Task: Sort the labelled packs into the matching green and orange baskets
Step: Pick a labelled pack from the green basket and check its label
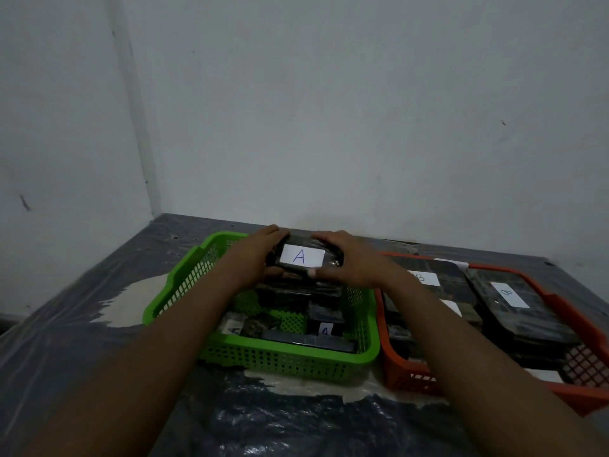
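The left forearm (171, 328) and right forearm (461, 338), both bare, reach from the near edge and converge toward the far middle. The left hand (255, 255) grips the left end of a pack labelled A (301, 257), fingers curled over its far edge. The right hand (351, 260) grips the right end the same way, with its thumb tip at the pack's near edge.

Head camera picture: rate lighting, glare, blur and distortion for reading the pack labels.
Head view: dim, flat light; the A label on the pack gripped by the left hand and right hand reads sharply; the B label in the orange basket is softer; glare streaks the plastic sheet; wide-angle stretch swells the forearms.
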